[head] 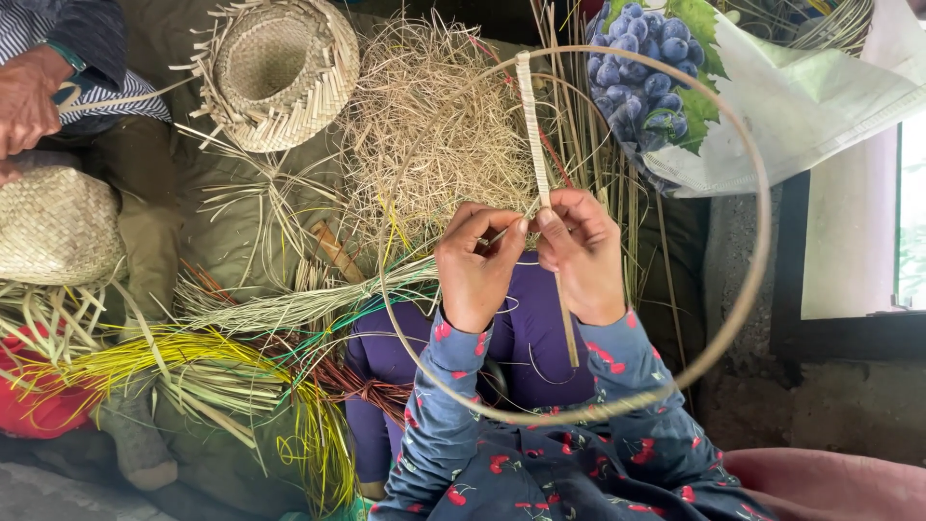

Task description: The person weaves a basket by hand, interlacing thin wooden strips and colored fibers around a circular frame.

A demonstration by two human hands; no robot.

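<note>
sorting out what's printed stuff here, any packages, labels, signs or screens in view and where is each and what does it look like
Printed sack: top right, beyond the cane hoop; crumpled white woven bag with a picture of blue-purple grapes and green leaves.
No labels, signs or screens show elsewhere; the left hand and right hand, at centre, pinch a pale wrapped strip that bears no print.
</note>
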